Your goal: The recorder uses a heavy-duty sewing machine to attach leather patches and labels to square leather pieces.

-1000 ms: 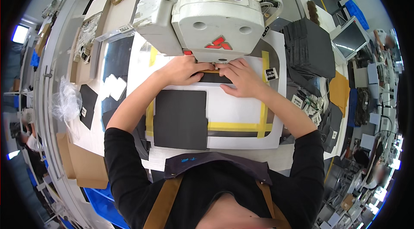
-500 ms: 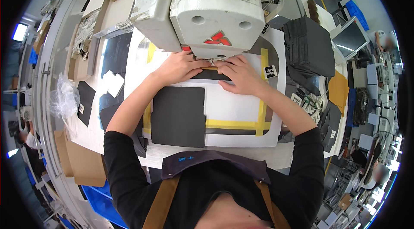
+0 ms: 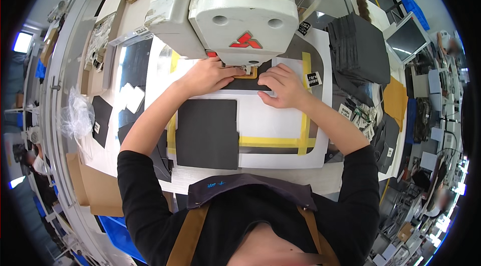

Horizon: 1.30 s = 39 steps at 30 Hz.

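A white sewing machine head [image 3: 244, 15] with a red emblem overhangs a white board [image 3: 268, 118] edged with yellow tape. Beneath it, a small orange frame [image 3: 245, 76] surrounds metal at the presser foot, over a dark strip [image 3: 265, 82]. My left hand [image 3: 205, 78] lies open left of the frame, fingertips at it, thumb extended below. My right hand [image 3: 283, 86] rests right of it, fingers bent on the strip, thumb apart, holding nothing visible. A dark rectangular panel [image 3: 205, 133] lies below my left hand. A small black-and-white label [image 3: 313, 79] lies right of my right hand.
Right: stacked dark panels [image 3: 358, 55], labels with cords [image 3: 361, 120], orange sheet [image 3: 396, 100], monitor [image 3: 406, 38]. Left: open box [image 3: 97, 48], clear plastic bag [image 3: 77, 115], white cards [image 3: 130, 96], cardboard [image 3: 100, 191], blue bin [image 3: 120, 238]. Blurred co-workers [image 3: 441, 201] sit at far benches.
My right hand has moved slightly right, away from the presser foot, uncovering more of the orange frame. My left hand stays beside it. The view has shifted slightly.
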Each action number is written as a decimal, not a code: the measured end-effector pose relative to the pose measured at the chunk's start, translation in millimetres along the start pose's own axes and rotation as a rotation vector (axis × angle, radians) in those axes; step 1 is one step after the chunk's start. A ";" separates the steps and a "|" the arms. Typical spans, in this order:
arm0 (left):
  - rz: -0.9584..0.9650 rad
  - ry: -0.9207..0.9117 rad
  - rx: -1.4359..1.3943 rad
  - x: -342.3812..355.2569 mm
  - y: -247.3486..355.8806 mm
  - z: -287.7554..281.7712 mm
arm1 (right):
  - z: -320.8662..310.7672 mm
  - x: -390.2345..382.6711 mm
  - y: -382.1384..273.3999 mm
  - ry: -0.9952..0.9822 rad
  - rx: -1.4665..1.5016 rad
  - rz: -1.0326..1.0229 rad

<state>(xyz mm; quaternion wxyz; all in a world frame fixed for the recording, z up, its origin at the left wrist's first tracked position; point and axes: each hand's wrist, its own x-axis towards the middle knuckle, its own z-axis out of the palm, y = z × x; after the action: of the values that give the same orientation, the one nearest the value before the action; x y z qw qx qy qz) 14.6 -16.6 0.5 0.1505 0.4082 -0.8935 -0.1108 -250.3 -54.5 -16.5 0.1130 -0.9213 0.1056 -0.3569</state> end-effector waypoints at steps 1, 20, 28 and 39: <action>0.030 0.036 0.011 0.0 -0.1 0.2 | 0.2 -0.1 0.0 0.002 -0.001 -0.003; -0.043 -0.002 0.119 -2.8 7.2 3.4 | 4.9 -2.0 3.0 -0.063 0.005 -0.019; -0.218 -0.064 -0.060 1.1 -27.1 18.1 | 4.6 7.2 23.9 0.045 -0.042 -0.029; -0.074 0.060 -0.041 0.4 -30.4 19.1 | 5.0 8.2 22.7 0.007 -0.050 -0.005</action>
<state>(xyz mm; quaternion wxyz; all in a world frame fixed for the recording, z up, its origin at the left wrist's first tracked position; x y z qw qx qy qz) 28.7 -34.9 -27.0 0.1815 0.4408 -0.8705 -0.1220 -243.5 -77.7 -21.3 0.0888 -0.9228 0.1128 -0.3577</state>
